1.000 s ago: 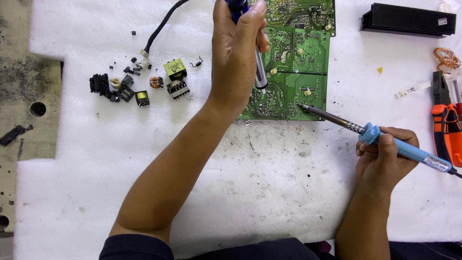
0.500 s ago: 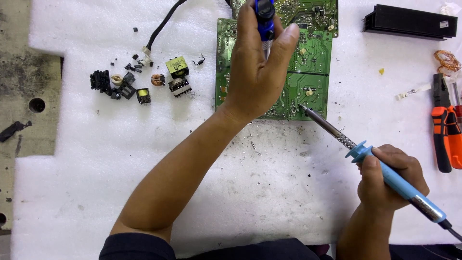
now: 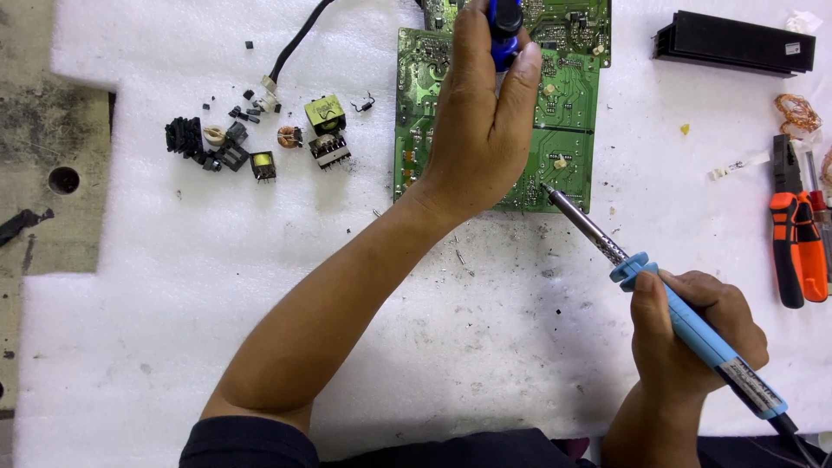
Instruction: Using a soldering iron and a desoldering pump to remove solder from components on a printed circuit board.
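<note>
A green circuit board (image 3: 568, 113) lies on white foam sheet (image 3: 217, 286) at the top middle. My left hand (image 3: 481, 121) rests over the board and grips a blue tool (image 3: 504, 30) held upright; most of that tool is hidden by my fingers. My right hand (image 3: 693, 334) holds a soldering iron (image 3: 685, 325) with a light blue handle. Its metal tip (image 3: 548, 188) touches the board's lower right part.
Several small loose parts (image 3: 251, 143), coils and a yellow transformer, lie left of the board beside a black cable (image 3: 299, 39). A black heat sink (image 3: 732, 42) sits top right. Orange-handled pliers (image 3: 796, 251) and copper wire (image 3: 797, 111) lie at the right edge.
My left hand with the blue tool has shifted right and down in the view. My right hand has raised the iron, and its tip has reached the board's lower right part.
</note>
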